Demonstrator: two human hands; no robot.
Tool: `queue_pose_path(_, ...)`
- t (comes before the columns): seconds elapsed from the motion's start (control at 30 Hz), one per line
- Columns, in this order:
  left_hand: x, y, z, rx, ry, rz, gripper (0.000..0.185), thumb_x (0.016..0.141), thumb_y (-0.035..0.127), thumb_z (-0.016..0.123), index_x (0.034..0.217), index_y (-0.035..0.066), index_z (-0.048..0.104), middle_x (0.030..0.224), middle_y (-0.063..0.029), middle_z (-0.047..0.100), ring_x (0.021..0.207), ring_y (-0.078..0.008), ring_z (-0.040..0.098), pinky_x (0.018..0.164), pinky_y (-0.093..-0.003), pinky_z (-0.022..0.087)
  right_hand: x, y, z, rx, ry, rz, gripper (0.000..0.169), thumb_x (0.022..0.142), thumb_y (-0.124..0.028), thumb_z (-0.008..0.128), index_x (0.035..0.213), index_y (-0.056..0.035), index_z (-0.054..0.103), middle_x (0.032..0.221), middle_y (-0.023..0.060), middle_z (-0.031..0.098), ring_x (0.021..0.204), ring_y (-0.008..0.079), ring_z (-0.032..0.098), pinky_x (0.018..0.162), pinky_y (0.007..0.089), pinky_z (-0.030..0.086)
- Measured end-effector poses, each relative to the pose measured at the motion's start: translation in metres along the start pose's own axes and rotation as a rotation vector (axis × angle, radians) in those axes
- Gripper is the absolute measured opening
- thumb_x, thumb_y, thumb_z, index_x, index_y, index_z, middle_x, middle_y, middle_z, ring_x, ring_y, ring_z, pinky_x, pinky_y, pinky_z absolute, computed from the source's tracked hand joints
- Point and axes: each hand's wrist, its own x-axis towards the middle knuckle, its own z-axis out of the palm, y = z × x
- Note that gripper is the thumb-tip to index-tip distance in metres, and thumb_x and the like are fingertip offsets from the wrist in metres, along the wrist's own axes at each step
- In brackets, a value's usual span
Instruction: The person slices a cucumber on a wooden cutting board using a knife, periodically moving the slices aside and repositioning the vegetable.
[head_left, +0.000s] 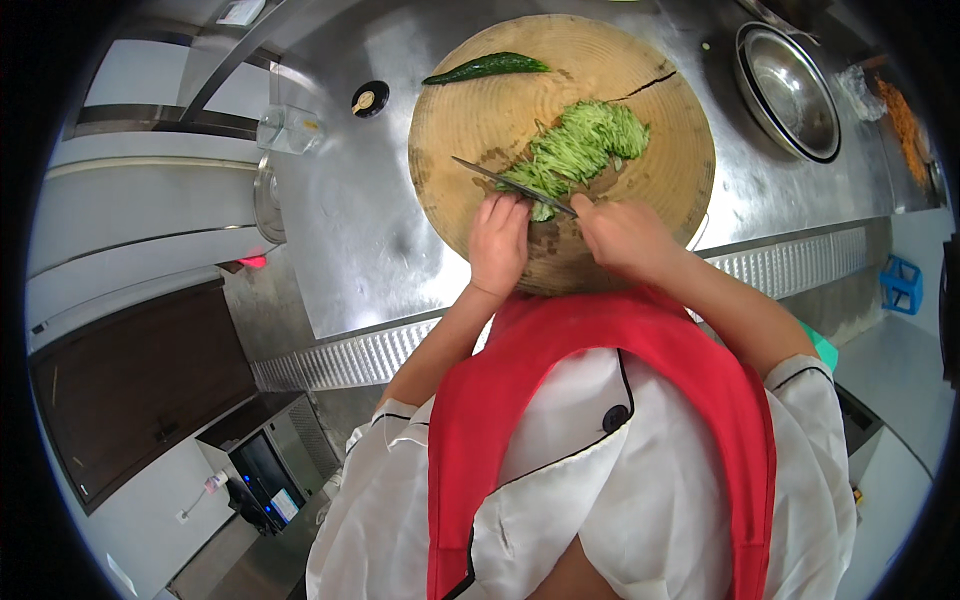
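My right hand (622, 234) grips the handle of a kitchen knife (517, 186), whose blade points to the upper left over a round wooden chopping block (450, 135). Close below the blade, my left hand (499, 238) rests with bent fingers at the lower end of the cut cucumber; whether it holds a piece is hidden. A heap of shredded cucumber (577, 146) stretches from the blade to the upper right. Near the block's far edge lies a whole dark green cucumber (487, 67).
The block stands on a stainless steel table (360, 225). A round black object (370, 99) and a clear container (291, 129) are at the left. Nested metal bowls (789, 91), a plastic bag (859, 93) and orange shredded food (903, 131) are at the right. A crack runs through the block's upper right.
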Motion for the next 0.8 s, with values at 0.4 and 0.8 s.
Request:
queue_pose_path(0.4,0.002,0.003,-0.002,-0.007,0.03,0.014,0.016,0.079,0.001,0.067,0.094,0.001,0.065,0.1,-0.0149,0.061,0.098,-0.0363,0.057,0.084,-0.0426,0.049,-0.001,0.002,0.006,0.008,-0.022,0.018,0.016,0.088,-0.013,0.054,0.099,-0.0014,0.053,0.066,0.0191,0.065,0.063,0.0392,0.065,0.057,0.0504,0.051)
queue_pose_path(0.8,-0.002,0.001,-0.002,0.008,0.007,-0.011,0.014,0.078,0.001,0.067,0.093,0.001,0.065,0.096,-0.014,0.06,0.096,-0.0365,0.056,0.081,-0.0438,0.049,0.0,-0.012,-0.011,-0.017,-0.053,-0.005,0.017,0.082,-0.007,0.054,0.097,-0.0005,0.054,0.069,0.0192,0.067,0.065,0.0373,0.068,0.057,0.0487,0.053)
